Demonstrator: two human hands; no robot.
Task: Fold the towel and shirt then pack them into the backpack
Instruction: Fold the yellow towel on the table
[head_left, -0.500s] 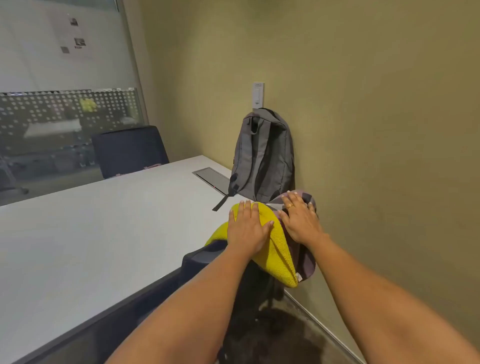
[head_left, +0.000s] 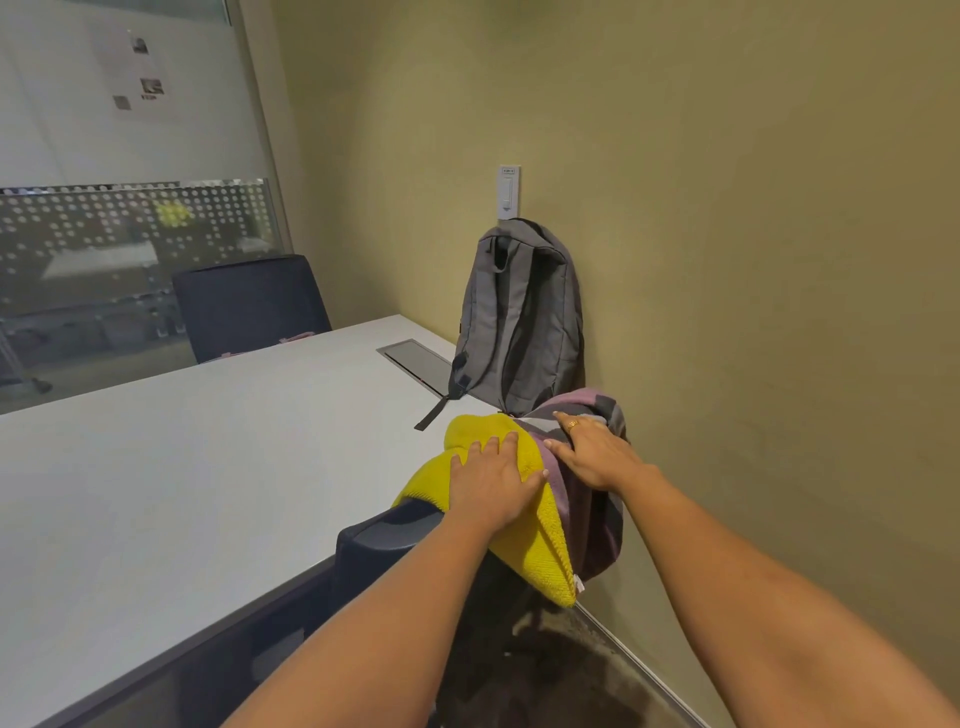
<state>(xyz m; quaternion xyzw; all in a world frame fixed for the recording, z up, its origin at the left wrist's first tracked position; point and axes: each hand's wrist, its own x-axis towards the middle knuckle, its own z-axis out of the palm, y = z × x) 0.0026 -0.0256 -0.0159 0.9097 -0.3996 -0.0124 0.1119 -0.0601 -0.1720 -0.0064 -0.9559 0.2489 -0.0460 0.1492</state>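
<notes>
A yellow towel (head_left: 540, 551) is draped over the back of a dark chair (head_left: 384, 540) at the table's near right corner. My left hand (head_left: 493, 480) rests flat on it, fingers straight. Beside the towel lies a shirt (head_left: 597, 525) in purple, pink and grey blocks, partly hanging down. My right hand (head_left: 592, 457), with a ring on one finger, lies on the shirt with fingers spread. A grey backpack (head_left: 524, 317) stands upright on the table behind them, leaning on the wall, straps facing me.
The white table (head_left: 208, 467) stretches left, with a grey cable hatch (head_left: 415, 361) near the backpack. Another dark chair (head_left: 249, 306) stands at the far side. The olive wall (head_left: 727, 260) runs close on the right, with a white switch plate (head_left: 509, 192) above the backpack.
Both hands stay on the cloth. My right hand's fingers have spread a little across the shirt; my left hand has slid slightly back along the towel.
</notes>
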